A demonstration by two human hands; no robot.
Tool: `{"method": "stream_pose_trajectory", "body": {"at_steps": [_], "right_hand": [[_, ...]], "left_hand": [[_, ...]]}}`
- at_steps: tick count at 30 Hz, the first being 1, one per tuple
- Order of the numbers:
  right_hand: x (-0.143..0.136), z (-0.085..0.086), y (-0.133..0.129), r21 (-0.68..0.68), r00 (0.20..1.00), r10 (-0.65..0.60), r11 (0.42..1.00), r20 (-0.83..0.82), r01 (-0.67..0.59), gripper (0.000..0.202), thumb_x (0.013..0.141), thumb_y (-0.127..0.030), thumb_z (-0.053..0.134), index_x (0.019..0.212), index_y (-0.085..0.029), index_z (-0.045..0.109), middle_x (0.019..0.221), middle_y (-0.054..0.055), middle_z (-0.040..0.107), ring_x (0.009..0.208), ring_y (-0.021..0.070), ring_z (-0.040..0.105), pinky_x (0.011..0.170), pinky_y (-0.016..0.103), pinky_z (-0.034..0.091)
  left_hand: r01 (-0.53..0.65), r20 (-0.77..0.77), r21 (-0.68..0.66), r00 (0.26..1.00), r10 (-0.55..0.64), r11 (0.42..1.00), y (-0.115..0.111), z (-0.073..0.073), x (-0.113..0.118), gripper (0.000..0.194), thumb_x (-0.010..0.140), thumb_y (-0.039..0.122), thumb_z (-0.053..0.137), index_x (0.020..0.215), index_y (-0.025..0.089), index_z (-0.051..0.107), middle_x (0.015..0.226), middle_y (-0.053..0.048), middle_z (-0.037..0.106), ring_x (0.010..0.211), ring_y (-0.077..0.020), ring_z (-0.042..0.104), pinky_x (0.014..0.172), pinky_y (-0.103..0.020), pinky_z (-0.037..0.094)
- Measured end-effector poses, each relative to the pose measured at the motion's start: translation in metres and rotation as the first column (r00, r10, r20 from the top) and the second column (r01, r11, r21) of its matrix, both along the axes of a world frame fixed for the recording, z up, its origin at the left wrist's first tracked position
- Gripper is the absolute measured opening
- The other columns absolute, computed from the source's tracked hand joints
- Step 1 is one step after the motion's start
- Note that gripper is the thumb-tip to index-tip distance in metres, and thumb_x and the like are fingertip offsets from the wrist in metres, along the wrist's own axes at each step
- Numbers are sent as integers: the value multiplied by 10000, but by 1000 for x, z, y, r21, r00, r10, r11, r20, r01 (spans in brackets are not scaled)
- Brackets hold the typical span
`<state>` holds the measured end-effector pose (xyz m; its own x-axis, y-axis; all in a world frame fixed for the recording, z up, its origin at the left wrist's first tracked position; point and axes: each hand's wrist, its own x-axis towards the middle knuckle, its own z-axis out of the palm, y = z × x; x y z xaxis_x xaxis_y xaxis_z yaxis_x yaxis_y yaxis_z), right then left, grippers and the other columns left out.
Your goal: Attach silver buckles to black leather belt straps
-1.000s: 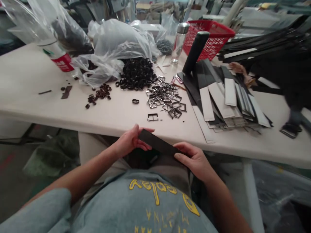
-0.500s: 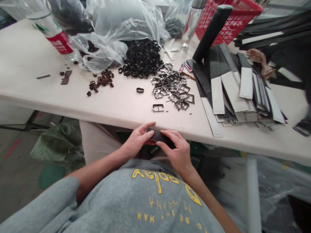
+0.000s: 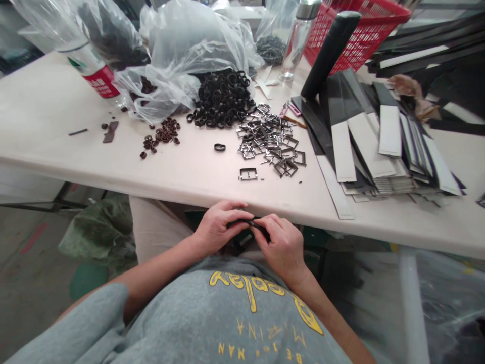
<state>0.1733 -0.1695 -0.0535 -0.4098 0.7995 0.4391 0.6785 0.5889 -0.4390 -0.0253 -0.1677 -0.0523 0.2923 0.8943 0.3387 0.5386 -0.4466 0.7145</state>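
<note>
Head view, looking down at the lap below the worktop [image 3: 182, 177] edge. Left hand [image 3: 217, 227] and right hand [image 3: 282, 245] now drawn close together, fingertips pinching a dark strap end [image 3: 254, 222] between them. Strap, stretched long and flat between the hands a second ago, now bunched short, most of it hidden under the fingers; seemingly being folded or threaded. On the worktop beyond: single metal buckle [image 3: 248, 174], buckle pile [image 3: 271, 141], heap of black loops [image 3: 223, 98], untouched.
</note>
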Motion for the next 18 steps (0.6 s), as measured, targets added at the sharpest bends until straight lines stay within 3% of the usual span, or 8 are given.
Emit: {"method": "stream_pose_trajectory", "body": {"at_steps": [3,5,11,13,16,18], "right_hand": [[1,0,0,25,999,20,999,35,-21,194,970,-237,576,799,-173,643,732,39,639,665,199,545,639,329,367],[0,0,-1,16,999,30,999,28,-30,204,975,-239,562,796,-176,636,729,37,634,668,196,547,642,323,364],[13,-5,8,-30,1000,10,1000,0,-10,168,969,-247,566,835,-185,646,756,35,667,686,199,599,655,316,397],[27,-5,15,-9,997,-65,998,-28,65,147,965,-256,570,859,-190,649,778,37,686,707,208,628,668,320,420],[53,-1,25,4,975,-195,981,-105,196,120,954,-282,585,888,-202,646,803,36,697,729,214,660,675,319,455],[67,3,29,4,954,-258,965,-152,261,118,946,-306,596,894,-213,646,801,32,695,722,211,664,670,316,472]], "left_hand": [[54,-141,219,990,-23,974,2,3,3,135,911,245,632,975,232,751,1080,-76,724,1102,-217,643,959,-389,535],[108,-151,247,986,-71,963,3,5,5,145,928,229,603,975,223,740,984,-61,742,984,-189,672,904,-352,545],[82,107,52,990,-88,995,6,21,10,110,904,213,630,900,217,740,876,-67,753,844,-173,694,810,-304,539],[169,188,-28,969,-161,985,6,31,12,124,899,234,638,836,215,744,850,-72,753,818,-176,697,790,-296,542],[391,188,-156,913,-362,907,12,42,12,208,888,310,661,720,208,728,795,-73,743,730,-169,690,695,-266,541],[349,112,-176,936,-334,920,24,44,8,223,886,342,665,717,206,719,799,-71,736,736,-170,689,699,-266,536]]}}
